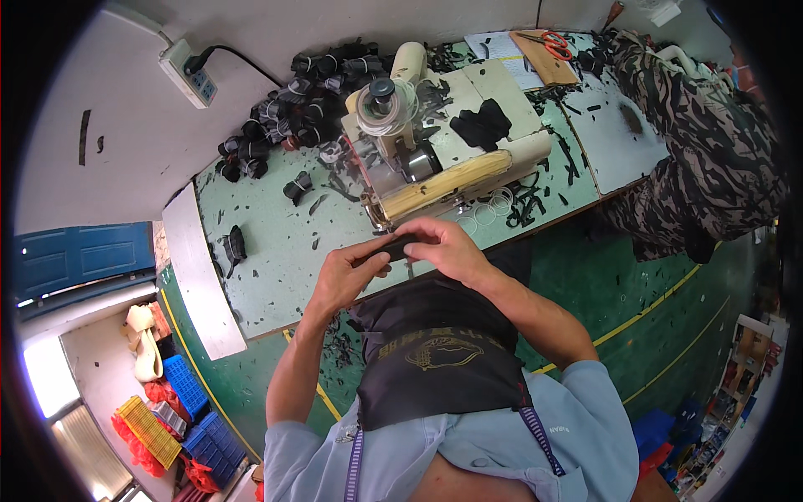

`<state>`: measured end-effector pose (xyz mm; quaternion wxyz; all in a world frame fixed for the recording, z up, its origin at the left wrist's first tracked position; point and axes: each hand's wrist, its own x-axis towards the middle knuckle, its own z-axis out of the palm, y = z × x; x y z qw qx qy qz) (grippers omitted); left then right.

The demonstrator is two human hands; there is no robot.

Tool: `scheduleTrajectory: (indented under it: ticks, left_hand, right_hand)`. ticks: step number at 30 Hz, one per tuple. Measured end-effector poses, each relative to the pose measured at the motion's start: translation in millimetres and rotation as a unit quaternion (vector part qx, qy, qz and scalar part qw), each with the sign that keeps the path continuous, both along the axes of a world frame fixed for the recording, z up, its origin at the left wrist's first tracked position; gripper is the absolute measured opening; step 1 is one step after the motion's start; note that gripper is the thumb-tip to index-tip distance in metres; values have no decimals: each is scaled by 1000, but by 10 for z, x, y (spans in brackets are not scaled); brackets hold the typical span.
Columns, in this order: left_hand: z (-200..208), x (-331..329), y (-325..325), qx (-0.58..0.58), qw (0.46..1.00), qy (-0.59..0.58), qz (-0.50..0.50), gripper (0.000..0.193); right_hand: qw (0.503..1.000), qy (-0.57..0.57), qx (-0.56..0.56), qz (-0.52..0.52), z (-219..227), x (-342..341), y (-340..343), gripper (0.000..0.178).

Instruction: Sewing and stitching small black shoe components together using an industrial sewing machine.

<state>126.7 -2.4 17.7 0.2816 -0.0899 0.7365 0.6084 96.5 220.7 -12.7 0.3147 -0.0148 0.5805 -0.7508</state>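
Observation:
My left hand [345, 274] and my right hand [449, 249] meet at the table's front edge. Between their fingers is a small folded strip of black fabric [400, 248], gripped from both sides. Just beyond my fingertips stands a cream sewing machine [502, 171], its needle end close to the fabric. More black fabric pieces [481, 125] lie on the machine's body. To the left, a single dark piece [235, 245] and a small tied bundle [297, 187] rest on the green tabletop [276, 268]. My fingers partly cover the strip.
Many tied dark bundles [284, 113] are heaped behind the machine. Orange-handled scissors [552, 45] lie on brown card at the back right. Camouflage cloth [694, 159] bulks at the right; whether someone wears it, I cannot tell. Black scraps and white rings [493, 205] litter the table.

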Motion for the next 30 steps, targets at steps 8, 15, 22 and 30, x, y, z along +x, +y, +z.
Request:
scheduleTrajectory:
  ticks: [8,15,22,30]
  left_hand:
    - [-95,-309,3,40,999,30,22,38]
    - [-169,-770,-126,32,999,-40,5,27]
    - [-157,-1123,-133,-49,997,-67,-7,27]
    - [-96,-1203,-13,30,992,-123,-11,28]
  right_hand:
    - [996,-39,29,-80,21,-112,-152,27]
    - [981,55,180,-36,-36,-497,-104,20]
    - [854,339,395,-27,91,-858,273,24]
    - [817,409,407,-3,34,-1006,223,18]
